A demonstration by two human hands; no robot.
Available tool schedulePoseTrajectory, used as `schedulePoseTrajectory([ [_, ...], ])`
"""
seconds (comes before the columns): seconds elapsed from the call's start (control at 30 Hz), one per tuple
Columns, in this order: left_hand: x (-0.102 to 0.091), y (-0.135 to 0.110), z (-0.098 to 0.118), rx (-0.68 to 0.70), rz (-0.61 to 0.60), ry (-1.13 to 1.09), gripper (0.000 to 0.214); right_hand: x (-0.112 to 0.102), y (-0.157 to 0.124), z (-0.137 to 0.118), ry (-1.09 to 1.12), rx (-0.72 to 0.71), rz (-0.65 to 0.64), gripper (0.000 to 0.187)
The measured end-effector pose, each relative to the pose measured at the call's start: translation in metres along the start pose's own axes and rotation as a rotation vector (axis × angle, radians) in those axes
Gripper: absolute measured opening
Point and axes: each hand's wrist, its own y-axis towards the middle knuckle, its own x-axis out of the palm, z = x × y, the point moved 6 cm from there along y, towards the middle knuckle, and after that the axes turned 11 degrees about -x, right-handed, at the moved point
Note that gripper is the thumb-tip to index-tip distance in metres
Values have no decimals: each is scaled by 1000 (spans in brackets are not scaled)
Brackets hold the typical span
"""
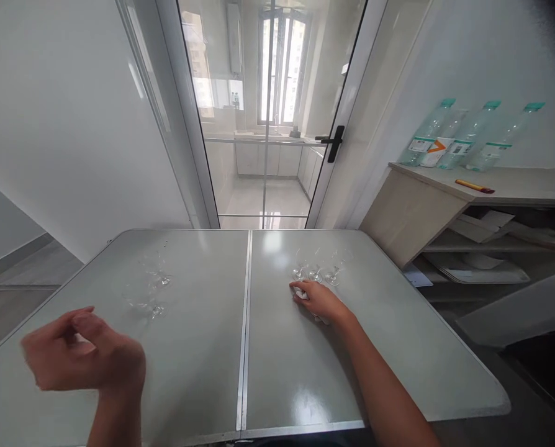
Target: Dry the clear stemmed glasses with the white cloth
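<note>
My right hand [317, 298] reaches low over the right half of the table, its fingers closed around a clear stemmed glass [323, 320] that the hand mostly hides. Just beyond the fingertips stand three more clear stemmed glasses, a left one [298, 273], a middle one [315, 274] and a right one [333, 277]. Raised over the table's left side, my left hand [84, 354] is loosely curled, with no object showing in it. Past it are two clear glasses, a nearer one [155, 310] and a farther one [164, 279]; their faint bowls extend toward the left.
The pale table [203, 372] has a metal seam [246, 323] down its middle. Behind it is a glass door with a black handle [334, 144]. At right, a shelf unit [393, 214] bears several bottles [466, 139] and a yellow-red stick-like item [473, 185].
</note>
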Motion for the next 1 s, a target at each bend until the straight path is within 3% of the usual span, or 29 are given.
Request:
schedulePoseTrajectory([
  [0.07, -5, 2, -8, 65, 68, 85, 61, -5, -1, -12, 48, -103, -4, 35],
  [0.13, 0, -1, -20, 71, 33, 154, 91, -15, -3, -31, 150, -276, 39, 39],
  [0.2, 9, -8, -33, 29, -38, 212, 103, -25, -6, -49, 232, -427, 121, 43],
  [0.33, 21, -19, -55, -98, -143, 299, 112, -30, -7, -59, 216, -451, 264, 49],
  [0.5, 33, -12, -70, -296, -265, 270, 101, -14, 2, -40, 360, -272, 320, 55],
  [0.63, 43, -4, -78, -295, -294, 224, 92, -7, 8, -28, 558, -163, 381, 54],
  [0.8, 52, -1, -89, -285, -360, 211, 76, 1, 12, -34, 646, -213, 279, 48],
  [0.9, 49, -4, -81, -260, -346, 160, 69, 4, 12, -33, 638, -161, 244, 49],
  [1.0, 48, -14, -50, -130, -360, 124, 61, -3, 8, -40, 523, -225, 263, 44],
])
